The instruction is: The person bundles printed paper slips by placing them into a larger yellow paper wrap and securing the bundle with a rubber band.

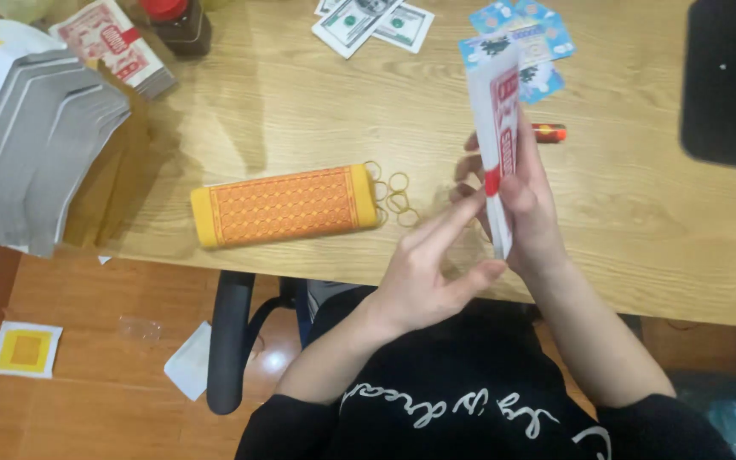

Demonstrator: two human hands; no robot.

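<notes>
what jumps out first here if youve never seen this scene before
The eye goes first to the thin white stack of paper with red print, held upright on edge in the right hand over the wooden table, with the left hand reaching its fingers to the lower end. Next is the orange patterned block with yellow ends lying flat to the left, a few loose tan rubber bands beside its right end.

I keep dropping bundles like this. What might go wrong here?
The right hand holds the paper stack upright by its edge, while the left hand only touches it with its fingers, so sheets might fan out or slip. The loose rubber bands nearby might get knocked off the table.
</notes>
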